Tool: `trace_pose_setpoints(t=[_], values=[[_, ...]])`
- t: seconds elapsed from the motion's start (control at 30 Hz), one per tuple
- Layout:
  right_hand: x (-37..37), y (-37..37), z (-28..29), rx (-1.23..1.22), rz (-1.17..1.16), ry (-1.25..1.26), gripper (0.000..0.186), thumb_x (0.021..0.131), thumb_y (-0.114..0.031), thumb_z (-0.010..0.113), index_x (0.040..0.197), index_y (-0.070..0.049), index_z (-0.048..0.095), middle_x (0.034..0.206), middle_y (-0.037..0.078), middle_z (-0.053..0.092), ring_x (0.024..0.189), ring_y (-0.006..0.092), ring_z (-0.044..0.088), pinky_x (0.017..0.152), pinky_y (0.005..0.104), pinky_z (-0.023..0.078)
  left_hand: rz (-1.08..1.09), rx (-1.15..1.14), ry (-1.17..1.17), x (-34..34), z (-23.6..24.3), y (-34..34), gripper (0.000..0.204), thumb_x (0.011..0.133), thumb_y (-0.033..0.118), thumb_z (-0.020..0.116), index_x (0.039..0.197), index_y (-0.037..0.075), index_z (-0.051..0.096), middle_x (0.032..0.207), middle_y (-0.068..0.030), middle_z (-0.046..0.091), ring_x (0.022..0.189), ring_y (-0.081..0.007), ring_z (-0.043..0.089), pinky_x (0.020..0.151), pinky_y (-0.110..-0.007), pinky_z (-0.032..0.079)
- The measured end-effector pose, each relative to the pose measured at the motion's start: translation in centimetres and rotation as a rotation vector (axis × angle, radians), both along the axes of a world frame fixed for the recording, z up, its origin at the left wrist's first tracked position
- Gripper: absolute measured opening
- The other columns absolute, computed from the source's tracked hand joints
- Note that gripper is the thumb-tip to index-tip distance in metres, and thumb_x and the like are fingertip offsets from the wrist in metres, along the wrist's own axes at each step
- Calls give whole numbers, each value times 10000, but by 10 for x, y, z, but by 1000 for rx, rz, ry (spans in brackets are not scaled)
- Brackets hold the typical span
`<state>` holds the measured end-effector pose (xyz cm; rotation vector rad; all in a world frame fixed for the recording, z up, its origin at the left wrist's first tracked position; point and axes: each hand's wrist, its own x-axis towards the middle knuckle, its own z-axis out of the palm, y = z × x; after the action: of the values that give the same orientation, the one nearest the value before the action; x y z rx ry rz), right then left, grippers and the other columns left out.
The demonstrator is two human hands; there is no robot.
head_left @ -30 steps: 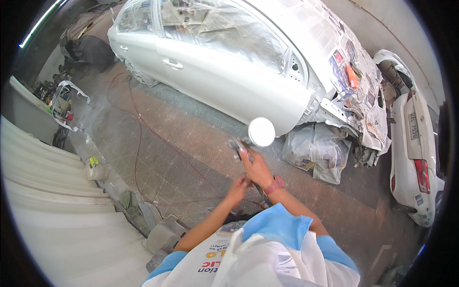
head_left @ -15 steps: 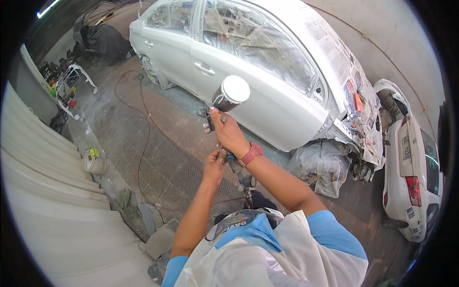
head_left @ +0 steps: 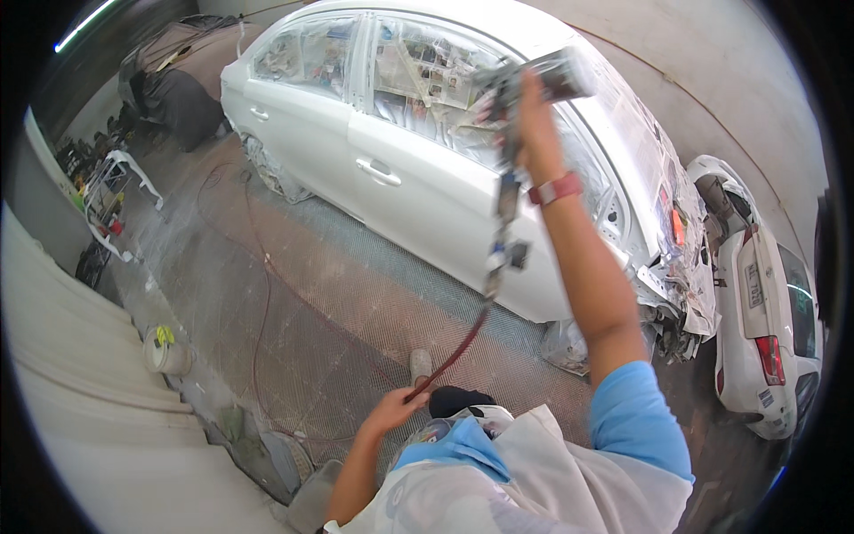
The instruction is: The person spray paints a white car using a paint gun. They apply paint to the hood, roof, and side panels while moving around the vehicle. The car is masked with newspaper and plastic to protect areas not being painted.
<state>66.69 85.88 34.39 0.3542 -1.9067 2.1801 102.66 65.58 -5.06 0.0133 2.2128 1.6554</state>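
My right hand [head_left: 537, 125] is raised in front of the car's front window, closed around a paint spray gun [head_left: 505, 100]. The gun's dark cup [head_left: 566, 75] is tilted to the right; motion blurs both. Below the gun's handle runs a chain of air fittings [head_left: 500, 233], joined to a dark red air hose [head_left: 461, 349]. That hose passes through my left hand [head_left: 397, 409], whose fingers are closed on it low by my waist. Facing me is a white car [head_left: 427, 227], its windows [head_left: 427, 80] masked with newspaper and clear film.
More red hose [head_left: 267, 294] loops over the mesh-covered floor. At the left stand a white bucket [head_left: 166, 354] and a white frame-like part [head_left: 124, 191] near a pale curtain [head_left: 80, 374]. Another white car [head_left: 767, 329] is at the right; a covered car [head_left: 173, 76] stands far left.
My right hand has swung up and forward with the spray gun, from low beside the door to window height. The left hand has left the gun's lower end and grips the hose nearer my body.
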Motion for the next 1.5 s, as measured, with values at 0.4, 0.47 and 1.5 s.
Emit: trace_pose_setpoints(t=[0.4,0.47,1.5], values=[[-249,158,95,384,-391,-77,655,1052,-654,417,1201,-55,635,839,82,721,702,149,727,420,234,422,748,-762,-344,33,-47,-181,254,926,210,730,884,-35,681,781,-232,670,686,-380,638,669,-468,502],[-285,168,98,380,-470,-72,661,1039,-661,441,1152,-43,644,831,91,718,681,176,724,434,274,453,705,-791,-572,-11,-30,-199,246,925,210,730,909,-35,703,784,-234,678,687,-389,636,669,-464,503],[-466,-729,-2,335,565,-148,620,1053,-590,463,1145,1,630,829,114,712,663,166,700,414,267,452,466,899,360,-668,207,-588,491,1113,320,529,1483,-3,512,1363,-148,646,1213,-221,647,1052,-376,509]])
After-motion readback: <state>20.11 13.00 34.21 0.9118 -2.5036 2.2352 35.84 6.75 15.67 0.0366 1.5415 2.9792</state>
